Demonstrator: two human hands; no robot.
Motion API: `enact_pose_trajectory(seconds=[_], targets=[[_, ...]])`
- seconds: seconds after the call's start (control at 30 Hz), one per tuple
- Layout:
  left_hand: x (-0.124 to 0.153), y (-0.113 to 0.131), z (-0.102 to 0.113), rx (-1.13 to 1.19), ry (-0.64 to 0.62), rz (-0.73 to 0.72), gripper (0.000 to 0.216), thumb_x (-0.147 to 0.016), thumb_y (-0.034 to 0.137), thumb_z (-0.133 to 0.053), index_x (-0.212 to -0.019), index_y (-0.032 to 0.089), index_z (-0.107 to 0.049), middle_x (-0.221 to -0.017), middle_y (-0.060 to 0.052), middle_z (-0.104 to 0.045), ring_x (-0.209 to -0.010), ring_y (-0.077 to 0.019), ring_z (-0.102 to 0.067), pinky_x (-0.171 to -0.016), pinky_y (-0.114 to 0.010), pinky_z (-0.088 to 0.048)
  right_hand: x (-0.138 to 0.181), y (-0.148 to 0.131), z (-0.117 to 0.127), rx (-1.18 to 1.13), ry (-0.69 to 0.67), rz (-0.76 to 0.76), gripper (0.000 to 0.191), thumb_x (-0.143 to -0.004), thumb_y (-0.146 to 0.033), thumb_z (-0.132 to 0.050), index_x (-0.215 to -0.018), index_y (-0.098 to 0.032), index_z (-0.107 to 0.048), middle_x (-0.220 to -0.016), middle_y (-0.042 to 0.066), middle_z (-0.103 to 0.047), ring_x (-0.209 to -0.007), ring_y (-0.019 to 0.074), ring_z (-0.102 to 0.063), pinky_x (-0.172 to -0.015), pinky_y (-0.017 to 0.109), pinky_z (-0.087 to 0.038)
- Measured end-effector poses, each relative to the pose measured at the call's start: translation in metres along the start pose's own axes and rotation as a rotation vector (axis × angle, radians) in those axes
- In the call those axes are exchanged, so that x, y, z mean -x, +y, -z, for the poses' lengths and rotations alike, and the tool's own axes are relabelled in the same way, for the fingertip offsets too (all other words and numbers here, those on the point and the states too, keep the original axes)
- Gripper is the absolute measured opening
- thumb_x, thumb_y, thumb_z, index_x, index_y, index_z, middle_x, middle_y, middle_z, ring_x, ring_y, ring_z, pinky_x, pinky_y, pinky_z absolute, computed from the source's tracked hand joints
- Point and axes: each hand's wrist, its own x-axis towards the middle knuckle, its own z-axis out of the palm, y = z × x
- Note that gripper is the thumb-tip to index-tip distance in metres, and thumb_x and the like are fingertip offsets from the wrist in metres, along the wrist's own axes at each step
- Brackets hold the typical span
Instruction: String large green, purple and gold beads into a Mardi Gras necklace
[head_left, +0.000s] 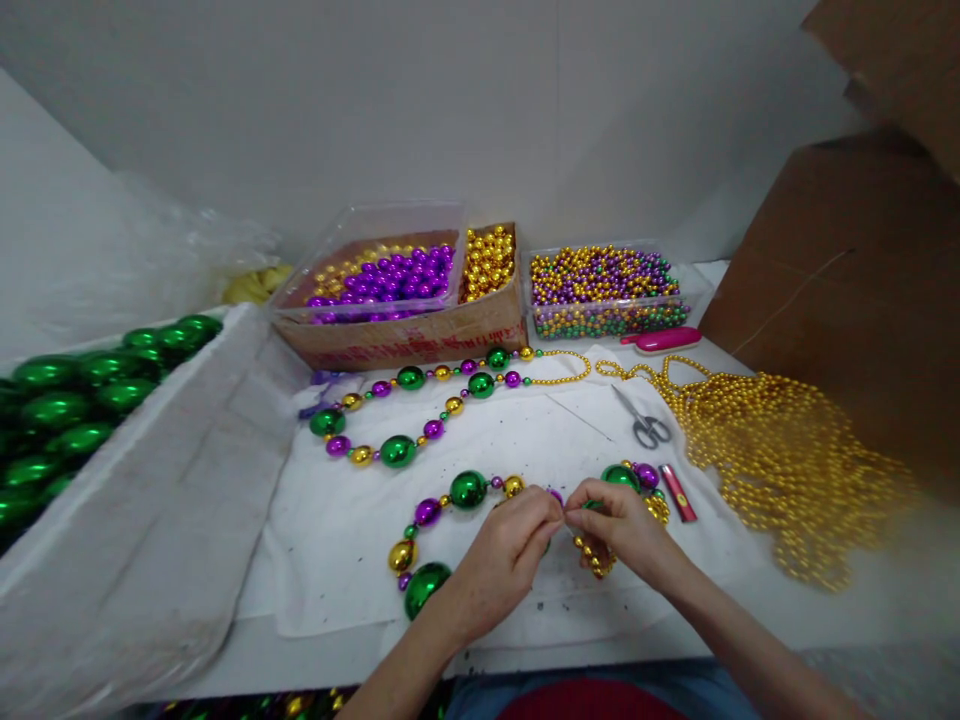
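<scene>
Over the white cloth point(330, 560), my left hand point(510, 545) and my right hand point(619, 525) meet with their fingertips pinched together. Between them is something thin, probably the string of the bead necklace point(469, 490), but it is too small to make out. Large green, purple and gold beads of this necklace curve out to the left of my left hand. More of its beads and a short run of small gold beads point(596, 558) show around my right hand. A finished-looking loop, a second bead necklace point(397, 450), lies behind on the cloth.
Scissors point(645, 420), a red lighter point(679, 493) and a pink-handled tool point(667, 341) lie at the right, near a heap of gold bead strands point(787, 460). Behind are a cardboard box point(420, 340) and a clear bin point(607, 320) of beads. A foam box point(187, 500) holds green beads.
</scene>
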Motion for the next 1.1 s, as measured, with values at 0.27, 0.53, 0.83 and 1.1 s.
enact_pose_trajectory(seconds=[0.27,0.53,0.83,1.1], targets=[[0.007,0.003,-0.002,0.022,-0.042,0.004,0.022,-0.093,0.017,-0.039,-0.081,0.017,-0.058,-0.083,-0.005,-0.058,-0.08,-0.0165,-0.051,-0.076,-0.027,-0.037,0.014,0.003,0.0,0.206,0.051,0.312,0.056,-0.082,-0.013,-0.047,-0.135,-0.03,-0.042,-0.136,0.009,-0.045,-0.067,0.0104,-0.06,-0.054,0.024,-0.049],[0.013,0.002,-0.003,0.161,-0.012,0.088,0.022,-0.092,0.023,-0.044,-0.084,0.018,-0.063,-0.089,-0.006,-0.064,-0.086,-0.0175,-0.057,-0.08,-0.027,-0.039,0.014,0.005,0.0,0.401,-0.075,0.309,0.021,-0.088,-0.021,-0.048,-0.073,-0.017,-0.063,-0.062,0.0,-0.057,-0.058,0.013,-0.053,-0.053,0.021,-0.041],[0.069,-0.022,-0.032,0.539,0.518,0.477,0.016,-0.084,0.029,-0.058,-0.077,0.017,-0.067,-0.091,-0.006,-0.065,-0.091,-0.0202,-0.055,-0.083,-0.028,-0.039,0.036,0.032,0.054,-0.29,0.056,-0.106,0.026,-0.075,-0.04,-0.069,-0.075,-0.016,-0.061,-0.042,-0.007,-0.04,-0.037,0.0055,-0.023,-0.038,0.021,-0.012],[0.075,0.003,-0.054,1.481,0.576,0.517,0.017,-0.081,0.026,-0.061,-0.068,0.016,-0.056,-0.103,-0.008,-0.063,-0.099,-0.0218,-0.057,-0.088,-0.039,-0.045,0.055,0.03,0.037,-0.643,-0.04,-0.036,0.026,-0.068,-0.038,-0.075,-0.068,-0.021,-0.054,-0.088,0.005,-0.06,-0.095,0.0247,-0.056,-0.085,0.042,-0.044]])
